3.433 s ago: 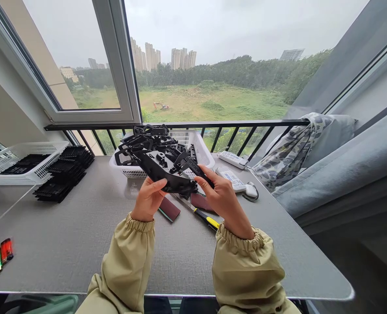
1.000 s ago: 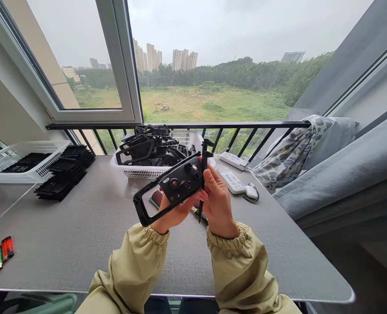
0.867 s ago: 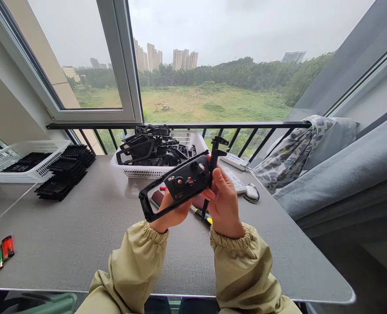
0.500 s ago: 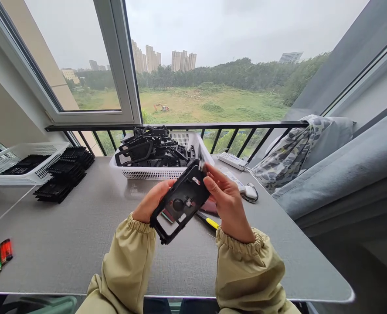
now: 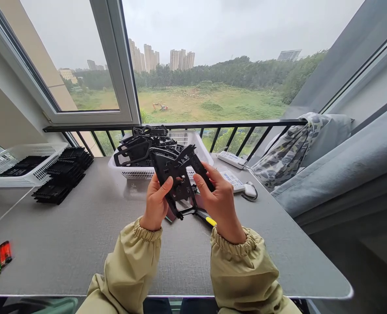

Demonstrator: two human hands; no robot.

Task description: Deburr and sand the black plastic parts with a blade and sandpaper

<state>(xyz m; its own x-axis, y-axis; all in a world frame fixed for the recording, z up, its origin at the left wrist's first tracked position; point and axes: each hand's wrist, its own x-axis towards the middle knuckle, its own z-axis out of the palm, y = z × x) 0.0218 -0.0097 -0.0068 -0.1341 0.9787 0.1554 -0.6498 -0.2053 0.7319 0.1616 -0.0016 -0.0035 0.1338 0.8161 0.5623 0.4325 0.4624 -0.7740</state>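
A black frame (image 5: 180, 188) was held up.
The left hand (image 5: 156, 203) pinched it; the right hand (image 5: 218, 199) gripped a black caliper (image 5: 200, 168) (a white basket (image 5: 137, 174) sat behind).

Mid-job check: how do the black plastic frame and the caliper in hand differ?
The black plastic frame is broad with cut-out openings; the caliper is a slim, straight bar with jaws. The frame sits in the left grip, the caliper in the right grip. Both are black and held above the table.
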